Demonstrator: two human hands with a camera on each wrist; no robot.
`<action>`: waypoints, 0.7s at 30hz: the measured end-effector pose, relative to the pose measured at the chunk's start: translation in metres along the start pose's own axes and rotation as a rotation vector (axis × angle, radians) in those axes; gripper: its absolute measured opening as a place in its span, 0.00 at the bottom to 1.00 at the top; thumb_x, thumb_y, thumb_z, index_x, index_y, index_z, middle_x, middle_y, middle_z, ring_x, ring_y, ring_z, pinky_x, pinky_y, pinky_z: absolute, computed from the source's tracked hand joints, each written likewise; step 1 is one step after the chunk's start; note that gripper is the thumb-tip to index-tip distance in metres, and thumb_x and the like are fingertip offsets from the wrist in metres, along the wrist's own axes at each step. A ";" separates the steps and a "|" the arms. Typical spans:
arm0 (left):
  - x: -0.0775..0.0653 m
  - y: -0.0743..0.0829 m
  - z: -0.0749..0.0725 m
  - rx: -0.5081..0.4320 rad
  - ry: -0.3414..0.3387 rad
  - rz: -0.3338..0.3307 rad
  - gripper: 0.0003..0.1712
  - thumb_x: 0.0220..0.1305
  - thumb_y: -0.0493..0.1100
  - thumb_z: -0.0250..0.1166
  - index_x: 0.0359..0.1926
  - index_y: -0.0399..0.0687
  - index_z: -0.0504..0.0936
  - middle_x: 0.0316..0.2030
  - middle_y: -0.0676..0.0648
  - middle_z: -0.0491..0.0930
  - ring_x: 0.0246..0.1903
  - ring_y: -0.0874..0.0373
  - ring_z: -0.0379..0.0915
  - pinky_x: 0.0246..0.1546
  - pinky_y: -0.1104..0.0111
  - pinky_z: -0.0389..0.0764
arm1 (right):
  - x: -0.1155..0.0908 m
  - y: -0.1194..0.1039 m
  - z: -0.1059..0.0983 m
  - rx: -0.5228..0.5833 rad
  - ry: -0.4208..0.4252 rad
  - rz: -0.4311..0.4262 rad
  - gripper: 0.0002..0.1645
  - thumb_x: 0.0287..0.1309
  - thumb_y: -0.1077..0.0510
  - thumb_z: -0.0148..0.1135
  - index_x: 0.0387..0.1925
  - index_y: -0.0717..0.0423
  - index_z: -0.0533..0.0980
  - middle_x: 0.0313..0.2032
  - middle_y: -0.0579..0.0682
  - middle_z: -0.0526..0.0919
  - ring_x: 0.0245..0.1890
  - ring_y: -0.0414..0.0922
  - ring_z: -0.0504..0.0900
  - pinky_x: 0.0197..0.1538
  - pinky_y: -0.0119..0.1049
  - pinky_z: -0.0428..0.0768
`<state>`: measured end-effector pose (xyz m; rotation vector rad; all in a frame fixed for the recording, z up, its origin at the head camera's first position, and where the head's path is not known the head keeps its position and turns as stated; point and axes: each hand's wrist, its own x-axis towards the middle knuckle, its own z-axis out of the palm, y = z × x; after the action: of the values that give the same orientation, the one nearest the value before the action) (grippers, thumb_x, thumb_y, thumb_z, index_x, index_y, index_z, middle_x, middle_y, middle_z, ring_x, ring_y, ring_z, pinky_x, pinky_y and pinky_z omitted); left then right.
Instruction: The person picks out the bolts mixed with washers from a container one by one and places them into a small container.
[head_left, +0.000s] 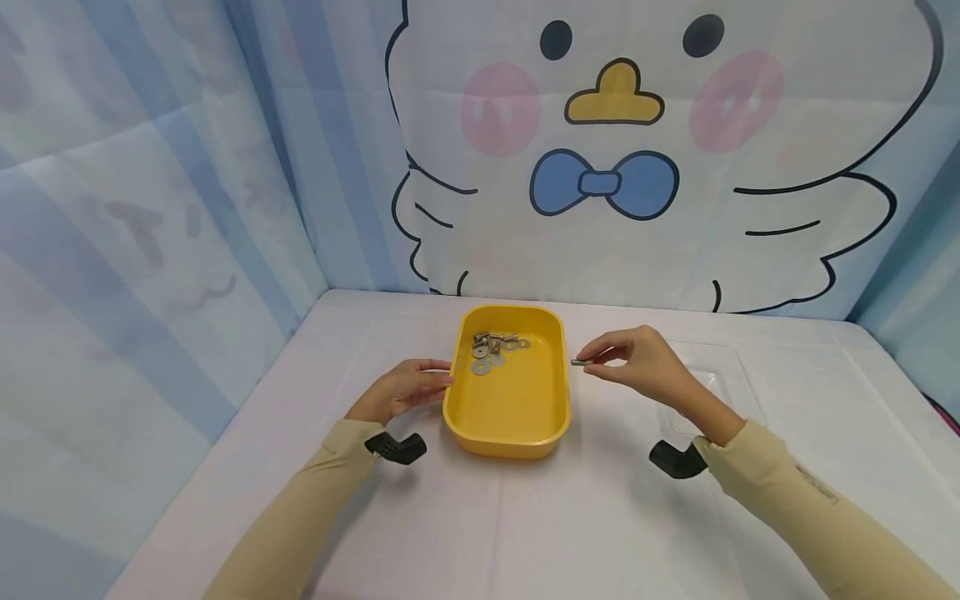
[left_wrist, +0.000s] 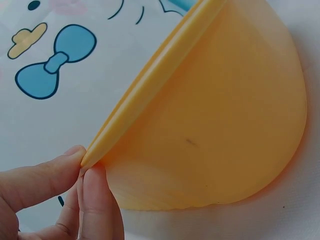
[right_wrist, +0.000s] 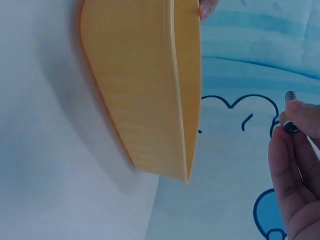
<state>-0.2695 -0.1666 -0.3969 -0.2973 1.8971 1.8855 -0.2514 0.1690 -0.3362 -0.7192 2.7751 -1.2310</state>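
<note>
A yellow plastic tray stands on the table. My left hand pinches its left rim between thumb and fingers, seen close up in the left wrist view. Just right of the tray, my right hand holds a metal bolt between thumb and fingertips, apart from the rim. In the right wrist view the bolt's threaded shank sticks out past the thumb, its dark round head lower down. Toward the tray's far end lie several bolts in a heap, with flat washers beside them.
A clear plastic container sits on the table, partly behind my right hand and forearm. White cloth covers the table. A printed curtain with a cartoon figure hangs along the far edge, and another curtain hangs at the left.
</note>
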 end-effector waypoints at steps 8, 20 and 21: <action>0.000 0.000 -0.001 -0.006 -0.002 -0.002 0.26 0.63 0.32 0.60 0.61 0.32 0.67 0.50 0.38 0.79 0.30 0.64 0.80 0.35 0.76 0.84 | -0.006 0.007 -0.004 0.014 0.020 0.029 0.10 0.52 0.61 0.68 0.38 0.55 0.83 0.39 0.52 0.87 0.40 0.44 0.84 0.44 0.27 0.83; 0.002 -0.001 0.000 0.016 -0.001 0.005 0.26 0.63 0.32 0.59 0.62 0.33 0.67 0.51 0.37 0.78 0.30 0.64 0.79 0.35 0.77 0.83 | -0.015 0.024 -0.012 -0.016 0.074 0.046 0.11 0.53 0.59 0.67 0.40 0.57 0.83 0.40 0.55 0.87 0.37 0.37 0.83 0.41 0.19 0.80; 0.002 -0.001 0.000 0.015 -0.002 0.005 0.26 0.63 0.32 0.59 0.62 0.33 0.67 0.50 0.38 0.78 0.30 0.64 0.79 0.35 0.77 0.83 | -0.016 0.026 -0.012 -0.021 0.079 0.051 0.11 0.53 0.59 0.67 0.40 0.57 0.83 0.40 0.55 0.86 0.37 0.38 0.83 0.41 0.18 0.80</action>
<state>-0.2705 -0.1663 -0.3983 -0.2864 1.9120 1.8732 -0.2502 0.1992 -0.3483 -0.6098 2.8544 -1.2491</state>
